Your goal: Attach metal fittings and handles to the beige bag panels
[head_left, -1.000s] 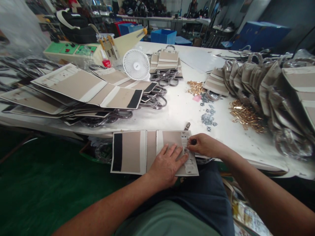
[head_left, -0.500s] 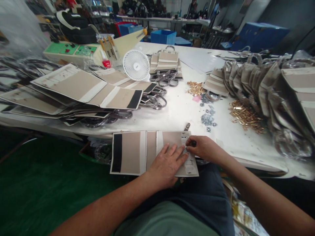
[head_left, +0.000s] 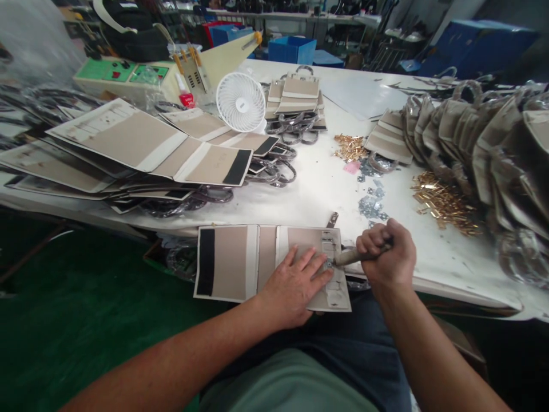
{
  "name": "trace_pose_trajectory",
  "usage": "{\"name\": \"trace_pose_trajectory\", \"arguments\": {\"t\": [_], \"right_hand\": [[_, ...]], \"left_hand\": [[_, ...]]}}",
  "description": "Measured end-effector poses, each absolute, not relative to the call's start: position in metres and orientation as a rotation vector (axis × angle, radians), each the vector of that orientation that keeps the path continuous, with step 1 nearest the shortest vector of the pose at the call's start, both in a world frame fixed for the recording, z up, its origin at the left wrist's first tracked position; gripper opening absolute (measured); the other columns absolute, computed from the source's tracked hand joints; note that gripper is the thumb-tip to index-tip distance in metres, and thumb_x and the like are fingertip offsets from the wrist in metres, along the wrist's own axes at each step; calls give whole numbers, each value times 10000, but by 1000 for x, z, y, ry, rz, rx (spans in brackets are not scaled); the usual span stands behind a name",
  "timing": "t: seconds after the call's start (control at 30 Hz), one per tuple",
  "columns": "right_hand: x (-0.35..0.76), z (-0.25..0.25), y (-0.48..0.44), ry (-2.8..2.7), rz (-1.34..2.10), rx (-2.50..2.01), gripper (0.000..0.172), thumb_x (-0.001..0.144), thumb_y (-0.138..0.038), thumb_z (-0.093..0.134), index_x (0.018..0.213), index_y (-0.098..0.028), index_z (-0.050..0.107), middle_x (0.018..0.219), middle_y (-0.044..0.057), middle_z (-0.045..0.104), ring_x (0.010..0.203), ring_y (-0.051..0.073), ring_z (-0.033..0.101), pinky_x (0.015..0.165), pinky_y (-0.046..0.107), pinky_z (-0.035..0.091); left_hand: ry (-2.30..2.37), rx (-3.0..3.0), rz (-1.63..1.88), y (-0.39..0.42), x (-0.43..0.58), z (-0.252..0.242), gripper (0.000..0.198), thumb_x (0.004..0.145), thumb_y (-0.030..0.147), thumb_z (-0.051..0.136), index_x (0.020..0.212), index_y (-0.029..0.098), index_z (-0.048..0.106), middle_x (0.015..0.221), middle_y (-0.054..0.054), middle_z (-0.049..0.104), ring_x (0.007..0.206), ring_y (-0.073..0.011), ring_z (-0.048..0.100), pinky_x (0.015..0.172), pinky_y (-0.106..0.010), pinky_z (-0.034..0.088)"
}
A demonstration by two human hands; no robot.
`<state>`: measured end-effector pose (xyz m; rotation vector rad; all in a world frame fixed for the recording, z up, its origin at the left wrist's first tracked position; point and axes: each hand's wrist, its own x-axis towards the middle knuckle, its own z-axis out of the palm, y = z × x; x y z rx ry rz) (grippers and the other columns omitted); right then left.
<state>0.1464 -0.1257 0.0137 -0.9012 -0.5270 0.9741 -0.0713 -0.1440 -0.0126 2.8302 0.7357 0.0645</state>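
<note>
At the near edge of the white table (head_left: 295, 200), partly overhanging the person's lap, lies the beige panel (head_left: 229, 257). The left hand (head_left: 295, 280) rests flat on it, fingers spread; the right hand (head_left: 388, 254) is closed in a fist round a grey-brown tool (head_left: 349, 256), whose tip comes to a small metal plate (head_left: 329, 264) near the left fingertips. Whether tip and plate touch cannot be told. The likeliest trouble would be the tip skidding off the plate, from a slanted push, and scoring the panel or catching those fingers. The plate might also shift if nudged sideways, and the overhanging side could dip if pressed where no table backs it. The panel's long axis runs left to right, its right end sitting slightly nearer the person: the black band (head_left: 206, 260) points left, the pale slotted strip (head_left: 335, 286) faces the right hand.
</note>
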Motion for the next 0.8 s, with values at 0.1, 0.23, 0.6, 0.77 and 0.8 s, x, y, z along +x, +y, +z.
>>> {"name": "trace_pose_trajectory", "arguments": {"t": [0.1,0.23,0.6,0.77,0.8], "right_hand": [[148,7,-125,-491,966,-909,401,835,-373,713,629,-224,402,539,-94,337,401,63,283,410,228,323],[136,9,-131,-644,899,-929,412,890,-373,685,630,-233,398,532,-91,338,392,74,272,403,243,297],[96,47,-117,-1428,973,-1294,489,954,-457,644,565,-222,464,491,-43,460,482,113,405,512,270,346],[88,50,-116,-1586,1004,-1283,484,947,-426,641,548,-220,459,500,-34,472,495,115,406,514,275,329],[87,49,-117,-1614,1004,-1292,485,946,-419,632,541,-220,456,500,-32,468,497,115,403,515,277,323]], "left_hand": [[733,2819,72,-142,-72,-15,912,788,422,786,1590,210,407,1715,-148,303,1596,-387,189,1299,-625,65],[725,2797,76,-141,-72,-15,905,788,420,791,1585,213,416,1713,-149,305,1592,-395,197,1300,-622,74],[773,2764,146,-146,-74,-13,854,770,395,813,1530,209,469,1675,-198,333,1582,-372,241,1303,-594,115],[783,2743,210,-148,-74,-14,882,738,407,847,1516,213,481,1695,-186,293,1590,-370,200,1306,-594,108],[781,2735,215,-147,-74,-14,875,738,409,845,1511,213,486,1698,-184,285,1594,-370,188,1306,-596,109]]}}
